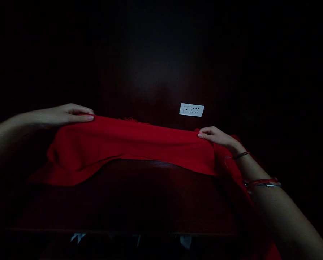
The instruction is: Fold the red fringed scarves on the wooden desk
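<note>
Basically, dark scene: the worktop is dark reddish brown, faintly glossy, with its near edge running across the bottom. The back wall is dim, with a faint grey sheen in the middle; both sides fall to near black. A white socket plate sits on it, right of centre.

Fingers: left hand has thumb and fingertips pinched narrow on the top left corner area of the red cloth; right hand pinches the upper edge near the right end, same narrow grip. The cloth spans between the hands above the worktop, its lower edge arching mid-way; more red fabric hangs right, beside and below the right forearm. Loose red fringe shows behind the top edge.

Counts: two hands, one socket plate, apparently one cloth. One thin dark cord on the right wrist; red and silvery bands higher up, number unclear. Pale scraps below the near edge, too dim to identify.
</note>
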A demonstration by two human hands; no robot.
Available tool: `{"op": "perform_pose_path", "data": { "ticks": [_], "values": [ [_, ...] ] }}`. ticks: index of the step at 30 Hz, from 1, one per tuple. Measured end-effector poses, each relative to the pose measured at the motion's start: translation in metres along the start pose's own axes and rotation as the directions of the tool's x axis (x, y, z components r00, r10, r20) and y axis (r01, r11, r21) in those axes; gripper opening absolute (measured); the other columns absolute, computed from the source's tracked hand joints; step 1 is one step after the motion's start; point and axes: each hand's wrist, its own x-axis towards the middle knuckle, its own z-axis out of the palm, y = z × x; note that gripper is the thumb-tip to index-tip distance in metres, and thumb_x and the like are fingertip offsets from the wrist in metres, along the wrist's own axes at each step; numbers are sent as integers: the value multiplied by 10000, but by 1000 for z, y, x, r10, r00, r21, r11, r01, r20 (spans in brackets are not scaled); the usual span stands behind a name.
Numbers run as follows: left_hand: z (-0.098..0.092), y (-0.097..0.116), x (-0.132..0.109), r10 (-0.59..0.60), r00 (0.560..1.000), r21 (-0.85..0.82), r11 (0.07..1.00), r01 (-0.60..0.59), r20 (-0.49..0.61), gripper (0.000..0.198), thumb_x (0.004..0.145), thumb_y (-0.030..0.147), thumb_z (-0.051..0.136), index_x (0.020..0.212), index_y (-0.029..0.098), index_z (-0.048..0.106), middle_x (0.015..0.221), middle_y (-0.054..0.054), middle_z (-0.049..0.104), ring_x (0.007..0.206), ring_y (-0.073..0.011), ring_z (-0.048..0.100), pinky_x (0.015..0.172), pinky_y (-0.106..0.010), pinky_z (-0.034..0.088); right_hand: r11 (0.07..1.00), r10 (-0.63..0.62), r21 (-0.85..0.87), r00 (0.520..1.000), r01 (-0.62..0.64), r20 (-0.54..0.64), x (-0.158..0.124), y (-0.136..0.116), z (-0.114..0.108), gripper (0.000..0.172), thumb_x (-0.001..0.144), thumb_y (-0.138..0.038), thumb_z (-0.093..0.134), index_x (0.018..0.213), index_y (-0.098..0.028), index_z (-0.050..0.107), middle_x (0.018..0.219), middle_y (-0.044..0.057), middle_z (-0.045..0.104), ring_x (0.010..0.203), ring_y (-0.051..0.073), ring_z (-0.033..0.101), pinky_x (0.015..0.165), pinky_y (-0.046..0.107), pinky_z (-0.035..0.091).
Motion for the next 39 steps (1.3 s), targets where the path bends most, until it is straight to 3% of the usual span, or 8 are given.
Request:
{"op": "perform_pose_path", "data": {
  "ticks": [5,10,16,19,21,23,28,39],
  "values": [
    [-14,-5,5,14,983,-66,998,-2,184,591,696,590,314,981,112,514,828,79,517,808,-102,442,701,-203,348,998,49,27,997,-51,57,10,6,-2,353,692,-490,449,634,-154,538,557,-23,477,514,80,412,488,213,310],
    [40,-13,39,-54,870,6,998,58,490,463,751,491,384,864,77,558,655,51,535,684,-72,459,667,-160,351,932,66,-359,997,-44,50,42,51,32,343,722,-454,453,638,-147,581,578,7,532,545,105,453,523,225,315],
    [87,-16,52,-134,921,370,929,-12,365,342,692,374,550,887,94,573,754,-11,556,767,-141,470,781,-296,326,679,-6,-724,986,-119,-169,45,66,82,228,765,-259,446,910,-143,578,948,135,551,912,242,441,746,349,312],
    [100,18,39,-7,995,511,858,-43,95,335,700,350,541,935,111,551,943,-84,512,897,-232,435,819,-408,285,677,-83,-723,962,-138,-261,36,49,92,280,767,-226,429,1011,-132,529,1045,158,481,979,270,382,799,401,288],
    [113,52,28,141,990,518,845,-131,21,349,742,379,471,967,120,534,1037,-116,460,946,-251,409,813,-394,298,734,-117,-675,965,-74,-234,28,34,96,284,778,-251,420,1008,-124,527,1035,149,474,972,252,390,814,384,299],
    [130,87,16,298,951,392,868,-306,81,390,749,434,433,1006,153,515,1066,-106,440,936,-222,426,803,-335,327,805,-158,-590,983,72,-96,17,20,103,284,792,-292,407,987,-129,536,993,121,493,936,209,426,815,337,326],
    [164,133,-2,649,689,-18,732,-681,324,332,718,282,480,1042,213,485,1083,-28,461,979,-149,431,851,-235,317,883,-249,-367,954,294,168,-14,3,126,324,807,-347,391,1022,-141,520,954,75,527,882,145,475,811,271,363],
    [150,103,-12,531,765,97,796,-598,365,540,626,73,451,1137,244,418,1179,-23,436,1075,-182,394,870,-286,336,860,-306,-392,945,327,118,-35,-3,132,425,748,-453,443,1057,-169,512,1011,76,519,956,178,456,845,332,353]
  ]
}}
